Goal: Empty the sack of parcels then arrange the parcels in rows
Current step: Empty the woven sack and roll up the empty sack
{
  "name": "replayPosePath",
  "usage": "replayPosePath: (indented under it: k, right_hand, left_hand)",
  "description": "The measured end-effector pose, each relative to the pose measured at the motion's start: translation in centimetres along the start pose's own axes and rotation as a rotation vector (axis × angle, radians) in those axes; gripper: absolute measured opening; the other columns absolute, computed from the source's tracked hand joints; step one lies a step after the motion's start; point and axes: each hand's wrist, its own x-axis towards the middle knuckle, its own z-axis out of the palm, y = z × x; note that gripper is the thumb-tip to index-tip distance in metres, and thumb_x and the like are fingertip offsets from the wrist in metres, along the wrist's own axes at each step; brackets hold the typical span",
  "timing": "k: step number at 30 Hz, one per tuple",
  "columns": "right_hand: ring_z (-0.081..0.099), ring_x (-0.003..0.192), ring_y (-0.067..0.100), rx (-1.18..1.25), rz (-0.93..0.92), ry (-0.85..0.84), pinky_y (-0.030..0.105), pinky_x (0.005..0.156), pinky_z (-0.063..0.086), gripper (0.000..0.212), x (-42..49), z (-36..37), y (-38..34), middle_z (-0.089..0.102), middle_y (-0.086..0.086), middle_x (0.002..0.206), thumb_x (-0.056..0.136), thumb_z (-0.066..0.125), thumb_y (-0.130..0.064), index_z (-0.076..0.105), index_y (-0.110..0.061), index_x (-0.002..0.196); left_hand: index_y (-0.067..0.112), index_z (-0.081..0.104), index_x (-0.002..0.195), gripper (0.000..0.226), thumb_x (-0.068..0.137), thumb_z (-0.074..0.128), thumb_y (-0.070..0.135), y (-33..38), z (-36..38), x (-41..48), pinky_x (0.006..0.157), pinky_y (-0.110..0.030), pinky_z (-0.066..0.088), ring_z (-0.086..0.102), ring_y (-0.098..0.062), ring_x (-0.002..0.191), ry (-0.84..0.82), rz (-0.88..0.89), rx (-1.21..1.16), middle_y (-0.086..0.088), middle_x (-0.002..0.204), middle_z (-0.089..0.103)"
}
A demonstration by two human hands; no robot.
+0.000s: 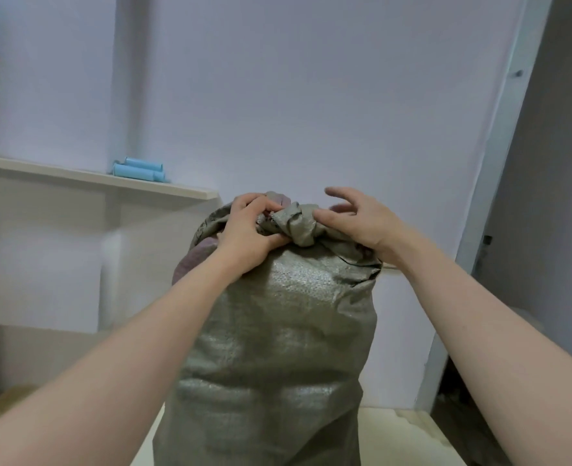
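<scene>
Sack (271, 348) stands upright in the middle, near us, knotted at its top. Our left hand (247, 230) pinches the knot (294, 223); our right hand (362, 220) spreads its fingers, thumb touching it.

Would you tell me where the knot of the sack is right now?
In the head view, the knot sits atop the upright sack, centre frame, between the left hand, which grips fabric beside it, and the right hand, whose thumb touches it.
</scene>
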Motion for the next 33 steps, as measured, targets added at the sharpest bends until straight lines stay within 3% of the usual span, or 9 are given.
replayPosePath:
  k: [4,7,11,15,18,21,25,30,33]
  right_hand:
    - [0.049,0.119,0.01,0.011,0.175,-0.317,0.012,0.077,0.053,0.081,-0.4,-0.1,0.0,0.041,-0.008,0.138,0.084,0.068,-0.047,0.024,-0.036,0.151]
    - [0.062,0.112,0.014,0.16,0.185,-0.419,0.025,0.084,0.056,0.059,-0.8,-0.2,-0.2,0.057,-0.002,0.135,0.09,0.065,-0.027,0.042,-0.033,0.143]
    - [0.067,0.107,0.019,0.181,0.119,-0.448,0.034,0.087,0.057,0.049,-1.1,0.8,-0.8,0.067,0.004,0.12,0.09,0.064,-0.007,0.054,-0.029,0.132]
    - [0.061,0.112,0.021,-0.205,-0.001,-0.199,0.042,0.099,0.05,0.05,-1.2,2.3,-1.6,0.065,0.0,0.122,0.088,0.069,-0.016,0.055,-0.031,0.134]
    - [0.056,0.118,0.022,-0.372,-0.075,0.017,0.035,0.1,0.045,0.049,-1.0,3.5,-1.3,0.063,-0.001,0.127,0.087,0.066,-0.017,0.056,-0.03,0.132]
    - [0.056,0.118,0.026,-0.453,-0.075,0.217,0.031,0.091,0.043,0.048,-1.0,4.4,-0.4,0.064,-0.002,0.126,0.088,0.061,-0.015,0.056,-0.037,0.13]
    - [0.058,0.113,0.027,-0.443,-0.198,0.382,0.026,0.076,0.035,0.052,-1.5,5.2,-0.1,0.068,-0.003,0.121,0.087,0.053,-0.005,0.057,-0.036,0.129]
    - [0.059,0.112,0.029,-0.455,-0.393,0.592,0.029,0.083,0.041,0.055,0.1,2.3,-3.4,0.07,0.001,0.118,0.082,0.051,0.003,0.06,-0.027,0.128]
    - [0.062,0.104,0.028,-0.45,-0.53,0.738,0.025,0.076,0.036,0.056,0.8,0.3,-4.8,0.071,0.001,0.111,0.078,0.048,0.006,0.064,-0.024,0.122]
  left_hand:
    - [0.045,0.06,0.097,0.036,0.069,0.081,0.035,0.6,-0.5,-1.2,0.112,-0.031,0.02,0.036,-0.012,0.134,-0.095,0.012,0.011,0.011,0.14,0.036]
    - [0.073,0.05,0.088,0.038,0.059,0.066,0.056,0.8,-1.9,-1.6,0.115,-0.062,0.014,0.022,-0.013,0.146,-0.211,-0.038,0.092,0.019,0.154,0.025]
    - [0.08,0.047,0.09,0.055,0.081,0.073,0.033,0.0,-3.0,-1.9,0.114,-0.067,0.01,0.007,-0.018,0.151,-0.225,-0.035,0.124,0.017,0.16,0.013]
    - [0.079,0.025,0.124,0.069,0.089,0.066,0.036,0.1,-3.4,-2.8,0.11,-0.073,0.006,-0.003,-0.023,0.151,-0.209,-0.04,0.293,0.012,0.163,-0.001]
    - [0.044,-0.003,0.152,0.102,0.081,0.069,0.056,0.0,-2.6,-3.0,0.108,-0.074,-0.001,-0.003,-0.028,0.151,0.038,-0.371,0.471,-0.002,0.164,-0.005]
    - [0.015,0.037,0.146,0.094,0.073,0.057,0.071,-0.9,-2.4,-3.3,0.112,-0.059,0.027,0.031,-0.041,0.139,0.047,-0.757,0.305,-0.018,0.151,0.036]
    - [0.012,0.065,0.12,0.032,0.102,0.045,0.03,0.9,-1.4,-4.2,0.065,-0.027,0.036,0.054,-0.026,0.09,0.189,-0.675,-0.129,-0.008,0.103,0.064]
    - [0.028,0.062,0.073,0.029,0.099,0.05,0.021,3.9,-1.7,-0.5,0.065,-0.025,0.043,0.054,-0.016,0.085,0.401,-0.413,-0.373,0.003,0.085,0.064]
    - [0.031,0.064,0.077,0.025,0.098,0.053,0.021,5.6,-1.7,1.8,0.077,-0.027,0.048,0.059,-0.014,0.087,0.418,-0.224,-0.362,0.009,0.082,0.065]
